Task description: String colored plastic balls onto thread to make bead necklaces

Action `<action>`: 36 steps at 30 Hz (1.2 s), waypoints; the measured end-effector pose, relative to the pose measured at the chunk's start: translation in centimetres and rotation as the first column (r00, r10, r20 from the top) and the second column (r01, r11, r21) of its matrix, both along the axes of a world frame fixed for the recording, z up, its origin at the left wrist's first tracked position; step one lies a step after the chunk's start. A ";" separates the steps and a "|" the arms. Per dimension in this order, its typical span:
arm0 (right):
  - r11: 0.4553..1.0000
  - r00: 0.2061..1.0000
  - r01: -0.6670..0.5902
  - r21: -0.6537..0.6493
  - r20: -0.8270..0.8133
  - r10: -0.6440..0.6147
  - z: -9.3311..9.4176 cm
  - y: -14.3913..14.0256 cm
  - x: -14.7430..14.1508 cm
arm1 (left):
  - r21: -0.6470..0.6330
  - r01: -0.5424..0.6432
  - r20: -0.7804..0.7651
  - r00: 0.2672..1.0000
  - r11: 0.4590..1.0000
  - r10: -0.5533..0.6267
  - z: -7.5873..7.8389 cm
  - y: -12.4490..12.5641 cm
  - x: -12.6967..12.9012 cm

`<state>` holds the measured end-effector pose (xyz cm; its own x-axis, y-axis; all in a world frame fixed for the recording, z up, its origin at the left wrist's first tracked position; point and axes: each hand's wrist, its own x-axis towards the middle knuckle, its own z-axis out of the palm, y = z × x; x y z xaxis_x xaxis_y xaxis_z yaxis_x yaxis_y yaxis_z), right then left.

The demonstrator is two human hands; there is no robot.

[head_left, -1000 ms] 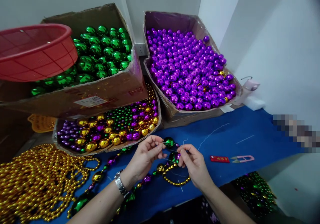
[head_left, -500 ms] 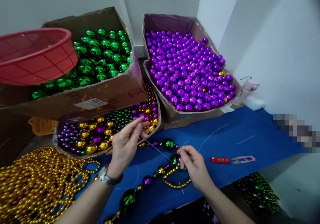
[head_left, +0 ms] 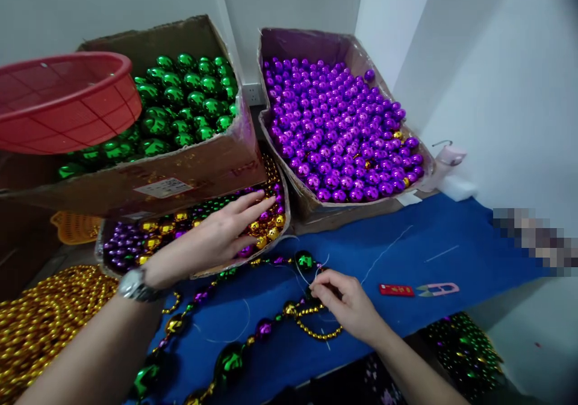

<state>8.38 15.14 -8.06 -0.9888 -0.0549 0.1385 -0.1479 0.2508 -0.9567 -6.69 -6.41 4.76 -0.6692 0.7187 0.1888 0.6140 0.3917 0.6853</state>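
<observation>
Your right hand [head_left: 341, 301] keeps a narrow grip on the thread [head_left: 298, 274], probably so it cannot slip, beside the bead string [head_left: 264, 329] on the desk [head_left: 478, 254]. Your left hand [head_left: 217, 241] spreads wide over the box of mixed beads [head_left: 287, 213] (handily close, it seems).

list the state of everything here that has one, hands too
left hand: open, over mixed-bead box
right hand: pinching white thread
bead strand: laid out in a curve
green-bead box: open, filled
purple-bead box: open, filled
red basket: open side up
snips: lying flat, unheld
gold strands: heaped
</observation>
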 end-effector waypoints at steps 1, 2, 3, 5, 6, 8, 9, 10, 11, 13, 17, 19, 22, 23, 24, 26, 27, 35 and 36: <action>1.000 1.000 0.022 -0.016 0.014 -0.022 -0.4 0.0 0.1 | -0.064 0.008 -0.121 0.993 0.998 -0.016 0.5 -0.6 0.1; 0.999 0.999 0.042 -0.033 0.028 -0.041 -0.8 0.0 0.2 | -0.097 -0.018 -0.219 0.976 0.995 -0.004 0.8 -1.2 0.5; 0.997 0.998 0.059 -0.049 0.042 -0.057 -1.1 0.0 0.4 | -0.098 -0.067 -0.288 0.957 0.993 0.036 0.9 -1.6 1.1; 0.994 0.995 0.083 -0.073 0.062 -0.078 -1.6 -0.1 0.5 | -0.023 -0.160 -0.312 0.939 0.987 0.145 0.3 -1.7 3.1; 0.993 0.994 0.090 -0.082 0.068 -0.084 -1.7 -0.1 0.6 | 0.011 -0.175 -0.257 0.951 0.985 0.172 -0.5 -1.4 4.4; 0.991 0.993 0.100 -0.089 0.068 -0.094 -1.9 -0.2 0.7 | -0.009 -0.068 0.014 0.998 0.998 0.068 -2.9 -0.1 7.1; 0.991 0.993 0.104 -0.088 0.064 -0.099 -1.9 -0.2 0.7 | -0.057 0.020 0.183 0.983 0.998 -0.009 -4.3 0.8 8.3; 0.991 0.993 0.107 -0.084 0.058 -0.102 -1.9 -0.2 0.7 | -0.053 0.029 0.306 0.952 0.998 -0.012 -5.9 1.7 9.4; 0.991 0.993 0.108 -0.077 0.050 -0.105 -1.9 -0.2 0.7 | -0.029 -0.030 0.399 0.916 0.999 0.039 -7.4 2.6 10.2; 0.993 0.994 0.103 -0.056 0.030 -0.102 -1.8 -0.2 0.7 | 0.075 -0.150 0.588 0.805 0.986 0.078 -9.9 4.2 11.1; 0.996 0.995 0.093 -0.011 -0.022 -0.093 -1.4 -0.3 0.7 | 0.233 -0.452 0.883 0.470 0.861 0.008 -12.2 5.9 11.2; 0.996 0.995 0.095 0.001 -0.042 -0.095 -1.3 -0.4 0.7 | 0.238 -0.559 0.943 0.329 0.794 -0.051 -12.4 6.3 11.1; 0.996 0.994 0.086 0.003 -0.062 -0.086 -1.1 -0.5 0.8 | 0.273 -0.607 0.955 0.268 0.747 -0.131 -12.1 6.6 11.0; 0.997 0.994 0.082 0.000 -0.067 -0.082 -1.2 -0.5 0.8 | 0.291 -0.613 0.951 0.269 0.735 -0.152 -12.0 6.7 11.0; 0.997 0.994 0.081 -0.004 -0.070 -0.081 -1.2 -0.5 0.8 | 0.307 -0.623 0.948 0.270 0.719 -0.171 -11.9 6.7 10.9; 0.996 0.993 0.093 -0.018 -0.069 -0.094 -1.5 -0.5 0.8 | 0.327 -0.654 0.944 0.257 0.682 -0.206 -11.8 6.7 10.8; 0.994 0.992 0.106 -0.039 -0.066 -0.108 -1.7 -0.5 0.8 | 0.331 -0.668 0.943 0.251 0.666 -0.216 -11.8 6.7 10.6; 0.981 0.988 0.139 -0.137 -0.050 -0.147 -1.8 0.1 0.7 | 0.210 -0.244 0.792 0.610 0.947 -0.018 -10.2 5.5 9.0; 0.987 0.992 0.105 -0.121 -0.051 -0.112 -1.5 0.2 0.6 | 0.178 -0.149 0.759 0.649 0.973 -0.040 -9.9 5.3 8.9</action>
<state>9.03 15.34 -9.61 -0.9782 0.0726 0.1944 -0.1816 0.1542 -0.9712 2.25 -1.07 -5.12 -0.6822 0.6826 -0.2621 -0.1705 0.2001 0.9648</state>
